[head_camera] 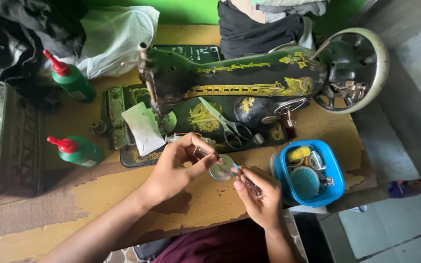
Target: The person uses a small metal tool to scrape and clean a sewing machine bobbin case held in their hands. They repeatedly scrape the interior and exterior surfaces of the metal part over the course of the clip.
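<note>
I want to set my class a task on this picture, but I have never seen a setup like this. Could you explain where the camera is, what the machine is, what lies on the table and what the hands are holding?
The single picture comes from a camera on the person's head, looking down at their own bare hands. The old black and green sewing machine stands on a worn wooden table. Scissors and a scrap of white cloth lie on its base. Two green bottles with red nozzles stand to its left, a blue box of sewing bits to its right. The left hand holds a small round metal disc; the right hand holds a thin metal tool against it. What the tool is, I cannot tell.
</note>
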